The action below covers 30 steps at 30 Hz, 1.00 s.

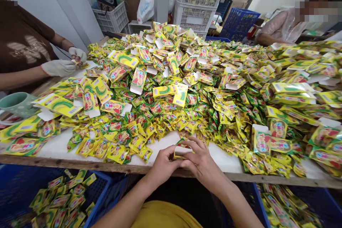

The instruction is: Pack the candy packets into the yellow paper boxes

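Observation:
A small yellow candy box point(182, 151) with a white flap showing sits between my two hands, just above the table's near edge. My left hand point(163, 166) grips its left side, thumb along the near face. From the other side my right hand point(200, 161) closes round it, thumb and fingers on the near and far faces. Most of the box is hidden by my fingers. Beyond my hands lies a heap of small yellow and green candy packets point(171, 119). Over the heap are strewn several flat boxes point(180, 95), some with open white flaps.
Blue crates point(103, 194) holding boxes stand below the table's wooden edge point(80, 162). A green mug point(17, 103) is at far left. One person's gloved hands point(58, 67) work at the left; another person point(283, 25) sits at back right. Stacked white crates point(195, 14) stand behind.

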Available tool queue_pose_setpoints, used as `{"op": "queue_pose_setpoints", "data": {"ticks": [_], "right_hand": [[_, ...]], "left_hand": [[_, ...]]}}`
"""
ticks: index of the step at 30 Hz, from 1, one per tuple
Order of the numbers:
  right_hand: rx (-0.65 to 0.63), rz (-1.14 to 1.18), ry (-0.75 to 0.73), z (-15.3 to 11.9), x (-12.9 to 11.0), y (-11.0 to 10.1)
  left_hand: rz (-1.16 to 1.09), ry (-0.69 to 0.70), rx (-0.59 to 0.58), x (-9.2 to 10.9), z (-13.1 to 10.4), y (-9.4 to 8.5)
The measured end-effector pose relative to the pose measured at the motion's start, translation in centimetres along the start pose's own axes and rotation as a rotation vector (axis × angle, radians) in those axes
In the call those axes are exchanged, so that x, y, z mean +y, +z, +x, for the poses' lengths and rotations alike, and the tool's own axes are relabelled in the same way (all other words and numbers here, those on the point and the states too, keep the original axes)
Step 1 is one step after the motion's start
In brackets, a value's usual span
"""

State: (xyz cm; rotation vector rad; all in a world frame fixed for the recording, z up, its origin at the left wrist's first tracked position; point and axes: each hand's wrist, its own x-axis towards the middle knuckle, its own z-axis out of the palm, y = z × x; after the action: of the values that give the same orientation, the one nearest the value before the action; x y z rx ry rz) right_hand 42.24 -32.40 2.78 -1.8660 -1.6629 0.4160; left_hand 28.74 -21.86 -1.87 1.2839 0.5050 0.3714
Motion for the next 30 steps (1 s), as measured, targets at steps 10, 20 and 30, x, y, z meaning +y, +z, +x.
{"op": "queue_pose_setpoints", "data": {"ticks": [10, 20, 30], "right_hand": [[0.048, 0.86, 0.582, -0.3, 0.5, 1.9], [-0.114, 0.871, 0.504, 1.3, 0.6, 0.9], [-0.097, 0.476, 0.389, 2.4, 0.1, -0.2]], "left_hand": [[0.071, -0.007, -0.158, 0.7, -0.8, -1.5], [0.227, 0.03, -0.102, 0.5, -1.2, -0.8], [0.147, 0.034, -0.075, 0.0, -1.1, -0.9]]}}
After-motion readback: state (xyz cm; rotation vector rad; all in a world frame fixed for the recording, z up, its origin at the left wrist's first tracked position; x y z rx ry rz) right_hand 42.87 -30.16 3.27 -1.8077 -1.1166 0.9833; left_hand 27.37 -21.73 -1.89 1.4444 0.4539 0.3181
